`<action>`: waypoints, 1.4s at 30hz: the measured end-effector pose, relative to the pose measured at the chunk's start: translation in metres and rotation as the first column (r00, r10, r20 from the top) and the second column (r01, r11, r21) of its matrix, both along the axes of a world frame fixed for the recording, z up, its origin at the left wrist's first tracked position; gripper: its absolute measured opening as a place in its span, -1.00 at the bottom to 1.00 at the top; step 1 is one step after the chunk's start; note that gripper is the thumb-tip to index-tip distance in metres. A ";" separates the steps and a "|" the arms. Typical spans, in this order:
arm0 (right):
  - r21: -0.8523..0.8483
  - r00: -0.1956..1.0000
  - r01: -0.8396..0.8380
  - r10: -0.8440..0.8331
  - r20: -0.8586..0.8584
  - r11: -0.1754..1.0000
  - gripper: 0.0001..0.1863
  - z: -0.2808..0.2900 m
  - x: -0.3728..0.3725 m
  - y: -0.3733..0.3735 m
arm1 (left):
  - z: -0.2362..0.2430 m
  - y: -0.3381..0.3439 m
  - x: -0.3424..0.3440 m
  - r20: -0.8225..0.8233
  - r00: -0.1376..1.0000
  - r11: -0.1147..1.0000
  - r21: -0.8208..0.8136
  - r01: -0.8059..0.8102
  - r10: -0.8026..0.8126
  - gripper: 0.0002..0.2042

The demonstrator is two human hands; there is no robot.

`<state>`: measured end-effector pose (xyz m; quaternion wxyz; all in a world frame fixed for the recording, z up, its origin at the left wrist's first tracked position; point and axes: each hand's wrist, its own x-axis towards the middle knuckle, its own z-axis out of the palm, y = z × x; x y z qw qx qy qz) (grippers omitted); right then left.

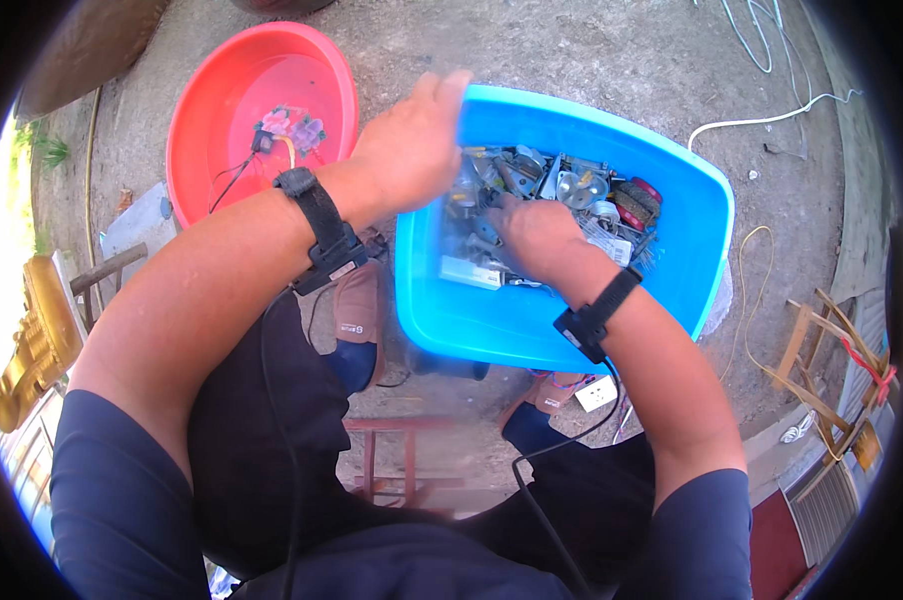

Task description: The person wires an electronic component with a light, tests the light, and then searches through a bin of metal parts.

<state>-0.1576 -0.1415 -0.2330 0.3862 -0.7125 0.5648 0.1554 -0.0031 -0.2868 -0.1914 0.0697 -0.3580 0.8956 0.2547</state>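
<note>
A large bright-blue plastic tub (687, 185) stands in front of me, with a heap of mixed metal hardware (522, 175) inside. My left hand (417, 145) is over the tub's far left corner, smeared by motion; whether it grips the rim cannot be made out. Down in the tub, my right hand (542, 240) has its fingers bent together into the heap, their tips partly hidden. Around it lie a round clear-and-metal piece (580, 188), a red and dark bristly piece (637, 203), a white printed card (612, 243) and a small white box (472, 272).
Left of the tub sits a red basin (197, 130) holding a small black device with a cable and flower-like pieces. A white socket block (597, 393) lies by my right shoe. Wooden frame pieces (822, 370) lean at the right; pale cable (762, 120) runs over the ground.
</note>
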 end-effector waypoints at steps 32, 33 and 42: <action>0.141 0.988 0.143 -0.149 0.035 0.980 -0.32 -0.020 0.026 -0.010 | 0.000 0.000 -0.001 -0.032 0.999 1.000 -0.005 0.023 -0.023 -0.26; 0.142 0.988 0.144 -0.150 0.033 0.979 -0.32 -0.021 0.024 -0.008 | 0.001 0.000 -0.002 -0.030 0.999 1.000 -0.002 0.025 -0.025 -0.26; 0.341 0.968 -0.178 0.227 -0.107 0.923 -0.56 -0.036 0.009 0.005 | 0.001 -0.001 -0.003 -0.018 1.000 1.000 0.010 0.024 -0.024 -0.26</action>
